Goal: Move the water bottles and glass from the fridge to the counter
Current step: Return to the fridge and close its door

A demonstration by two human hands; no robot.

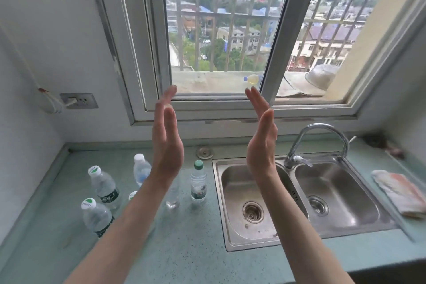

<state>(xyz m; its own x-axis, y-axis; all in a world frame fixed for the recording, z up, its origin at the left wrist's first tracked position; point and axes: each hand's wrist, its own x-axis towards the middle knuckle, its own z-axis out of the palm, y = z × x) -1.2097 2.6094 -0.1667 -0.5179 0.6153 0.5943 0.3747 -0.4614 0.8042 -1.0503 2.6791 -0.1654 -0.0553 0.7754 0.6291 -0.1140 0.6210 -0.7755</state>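
Your water bottles already stand on the counter (pixel 196 237) to the left of the sink (pixel 299 193): a green-capped bottle (pixel 198 183) nearest its rim, a white-capped bottle (pixel 140 168) farther left, and two white-and-green-capped bottles (pixel 103 184) farther left again, with another cap just showing beside your left forearm. The glass (pixel 172 193) seems to stand just left of the green-capped bottle, half hidden by your left wrist. The moving looks done, so check the count before you drop your arms, and lower them wide of the bottles so a forearm doesn't tip one. Your left hand (pixel 166 143) and right hand (pixel 261 143) are raised above the sink's left edge, palms facing each other, fingers straight, apart, holding nothing.
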